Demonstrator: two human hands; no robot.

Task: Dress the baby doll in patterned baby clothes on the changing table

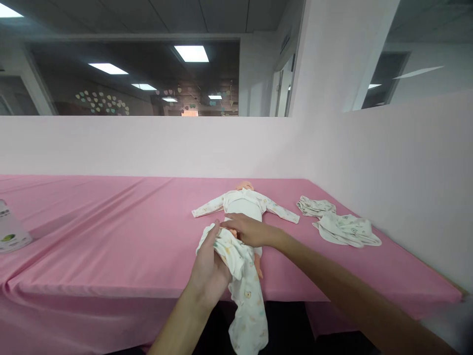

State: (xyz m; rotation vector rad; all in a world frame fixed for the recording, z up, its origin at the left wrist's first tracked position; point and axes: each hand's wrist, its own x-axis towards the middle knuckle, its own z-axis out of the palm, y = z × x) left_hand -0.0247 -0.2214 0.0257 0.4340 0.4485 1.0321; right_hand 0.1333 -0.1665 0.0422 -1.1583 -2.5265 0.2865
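A baby doll (244, 185) lies on its back with its head toward the wall, in a white long-sleeved top (242, 197) with its sleeves spread to both sides. My left hand (211, 273) is closed around bunched white baby trousers (248, 301) with a small coloured print. One trouser leg hangs down past the table's front edge. My right hand (253, 230) reaches across from the right, its fingers closed at the doll's foot (233, 232) by the bunched opening. The doll's other leg (258, 266) lies bare beside the trousers. The cloth and my fingers partly hide the held foot.
A pink cloth (111, 246) covers the table, with folds at the left. Two crumpled white printed garments (345, 229) lie near the right edge. A white bottle (13, 231) is at the far left. White walls (148, 148) with windows stand behind and to the right.
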